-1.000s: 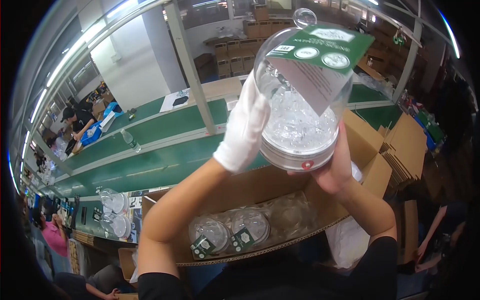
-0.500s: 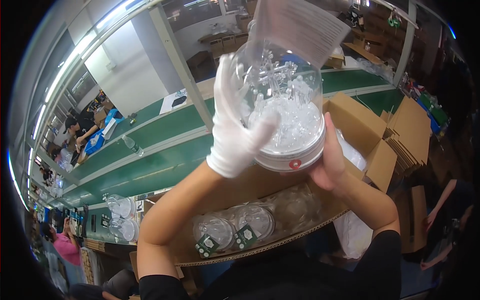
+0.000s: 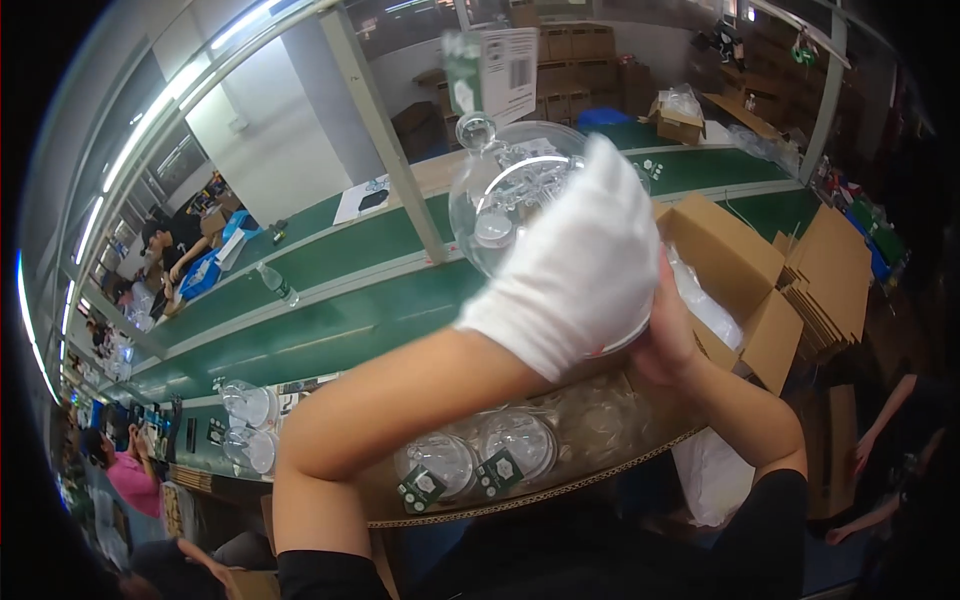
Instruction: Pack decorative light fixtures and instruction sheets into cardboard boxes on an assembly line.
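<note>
I hold a clear globe-shaped plastic dome (image 3: pixel 505 195) with a small knob on top and a paper tag (image 3: pixel 492 72) standing above it. My left hand (image 3: pixel 580 265), in a white glove, lies over the front of the dome and hides much of it. My right hand (image 3: pixel 665 335), bare, grips the dome from below and behind at its base. Beneath my arms an open cardboard box (image 3: pixel 560 480) holds similar clear domes (image 3: pixel 480 455) with green-and-white tags.
A green conveyor belt (image 3: pixel 330 330) runs behind, with a plastic bottle (image 3: pixel 275 283) on it. More clear domes (image 3: pixel 248 420) stand at the left. Open cartons (image 3: pixel 740 270) and flat cardboard (image 3: pixel 835 270) are at the right. Other people work at the far left.
The dome has turned and tilted, its knob now pointing up-left and the tag swung to the top. My gloved left hand has slid across its front, covering more of it.
</note>
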The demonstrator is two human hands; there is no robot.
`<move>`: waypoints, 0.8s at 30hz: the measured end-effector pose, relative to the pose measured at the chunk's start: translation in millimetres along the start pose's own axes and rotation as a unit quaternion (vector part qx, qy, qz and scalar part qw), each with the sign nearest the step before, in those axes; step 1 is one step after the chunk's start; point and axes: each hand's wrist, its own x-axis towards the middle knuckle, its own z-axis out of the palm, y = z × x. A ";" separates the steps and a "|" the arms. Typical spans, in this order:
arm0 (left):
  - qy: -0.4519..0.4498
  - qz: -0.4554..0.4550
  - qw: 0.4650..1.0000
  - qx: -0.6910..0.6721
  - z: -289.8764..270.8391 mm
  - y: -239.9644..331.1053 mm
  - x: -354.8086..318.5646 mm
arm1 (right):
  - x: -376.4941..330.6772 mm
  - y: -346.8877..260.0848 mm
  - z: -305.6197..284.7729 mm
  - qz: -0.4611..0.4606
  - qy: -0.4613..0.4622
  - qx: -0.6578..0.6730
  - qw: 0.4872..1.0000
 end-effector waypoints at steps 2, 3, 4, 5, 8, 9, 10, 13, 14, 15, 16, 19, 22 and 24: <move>0.008 0.039 0.999 0.011 7.6 23.9 -9.8 | 3.0 8.0 -5.1 0.003 0.026 0.020 0.999; 0.042 0.059 0.997 -0.014 6.2 25.7 -14.2 | 3.1 12.7 -13.0 0.015 0.002 0.022 1.000; 0.025 0.080 0.980 -0.179 4.7 24.4 -21.8 | 2.9 15.4 -22.4 0.028 -0.022 0.024 0.999; 0.007 0.100 0.936 -0.339 -8.1 15.3 -26.6 | 3.4 15.7 -36.7 0.020 -0.049 -0.124 0.991; 0.231 0.012 0.917 -0.326 -29.4 -19.6 -69.9 | 2.9 11.3 -16.8 0.018 -0.028 0.039 0.999; 0.196 -0.057 0.940 -0.272 -25.6 -36.0 -94.6 | 1.8 9.6 -16.8 0.018 -0.028 0.043 0.999; 0.357 -0.136 0.900 -0.211 -11.1 -47.0 -98.5 | 2.6 8.7 -17.7 0.011 -0.033 0.027 0.999; 0.210 -0.499 0.693 -0.477 0.9 -62.4 -104.7 | 5.3 14.2 -22.0 0.008 -0.040 0.011 0.999; 0.156 -0.531 0.641 -0.532 5.3 -70.7 -108.2 | 4.6 17.1 -20.3 0.001 -0.038 0.001 0.999; 0.117 -0.539 0.632 -0.544 12.1 -73.4 -108.8 | 4.0 20.2 -18.6 -0.005 -0.033 -0.010 0.999; 0.115 -0.527 0.617 -0.573 22.5 -74.5 -111.2 | 3.1 21.8 -17.0 0.000 -0.031 -0.018 0.999; 0.202 -0.404 0.692 -0.563 46.3 -81.8 -105.3 | -1.3 22.0 0.9 0.010 -0.018 -0.027 0.999; 0.070 -0.448 0.693 -0.560 14.0 -68.9 -65.9 | -2.7 17.8 -2.8 0.038 -0.023 -0.024 0.999; 0.071 -0.402 0.545 -0.733 14.2 -71.4 -69.9 | -0.6 19.9 -3.4 0.028 0.001 -0.050 0.998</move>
